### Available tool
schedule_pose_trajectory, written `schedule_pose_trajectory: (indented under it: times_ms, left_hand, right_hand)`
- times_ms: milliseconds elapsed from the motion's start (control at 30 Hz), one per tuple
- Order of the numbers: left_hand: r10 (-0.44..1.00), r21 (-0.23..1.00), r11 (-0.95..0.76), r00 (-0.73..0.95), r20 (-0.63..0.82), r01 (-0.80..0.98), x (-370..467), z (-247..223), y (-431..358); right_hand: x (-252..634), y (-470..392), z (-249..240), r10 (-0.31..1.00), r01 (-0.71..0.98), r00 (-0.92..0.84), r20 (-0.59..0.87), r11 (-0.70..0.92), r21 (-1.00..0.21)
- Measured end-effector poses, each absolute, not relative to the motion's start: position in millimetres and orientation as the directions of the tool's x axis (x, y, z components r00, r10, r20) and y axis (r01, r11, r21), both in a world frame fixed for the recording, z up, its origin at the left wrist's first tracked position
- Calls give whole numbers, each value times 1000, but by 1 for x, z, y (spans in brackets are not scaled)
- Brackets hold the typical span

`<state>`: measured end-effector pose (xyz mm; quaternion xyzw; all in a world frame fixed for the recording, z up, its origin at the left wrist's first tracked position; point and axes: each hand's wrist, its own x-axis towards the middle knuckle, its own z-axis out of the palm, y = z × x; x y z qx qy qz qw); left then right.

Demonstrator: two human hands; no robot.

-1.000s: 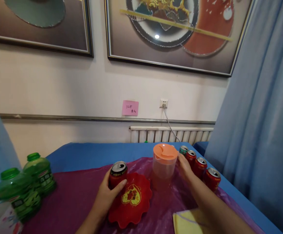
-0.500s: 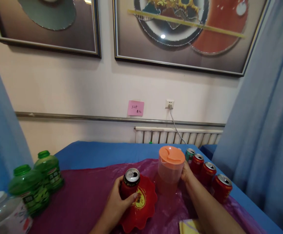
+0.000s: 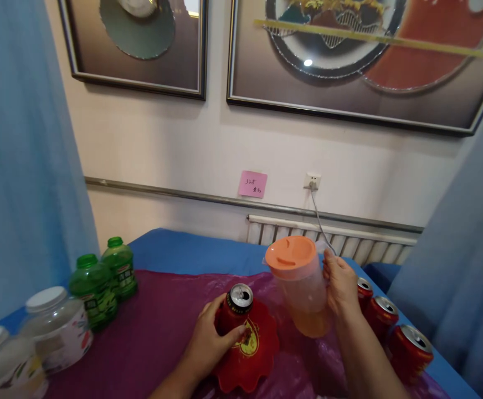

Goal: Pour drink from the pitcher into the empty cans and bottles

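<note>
1. Head view: my right hand (image 3: 341, 280) grips the pitcher (image 3: 308, 299) by its handle; long axis tilted, lid end left, spout pointing left.
2. Pitcher's right of the red dish (image 3: 260, 357).
3. My left hand (image 3: 210, 338) grips the can (image 3: 234, 311), near upright, top up, at dish's far-left.

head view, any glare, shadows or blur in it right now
head view: small bright glare spot on the large framed picture, yellowish reflection high on the smaller framed picture; head view: soft, faint shadow on the wall below the frames; head view: writing on the pink note too small and soft to read surely
</note>
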<state>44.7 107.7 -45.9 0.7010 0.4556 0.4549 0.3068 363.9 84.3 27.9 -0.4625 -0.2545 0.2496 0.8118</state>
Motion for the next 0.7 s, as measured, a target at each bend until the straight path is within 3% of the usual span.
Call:
schedule_pose_trajectory:
  times_ms: [333,700]
  left_hand:
    - [852,688,-521,357,382,506,39,-35,100]
    - [881,731,-448,395,262,514,43,-44,95]
  right_hand:
    - [342,40,44,642,172,708,296,249,-953]
    - [340,28,51,617,357,702,357,129,-925]
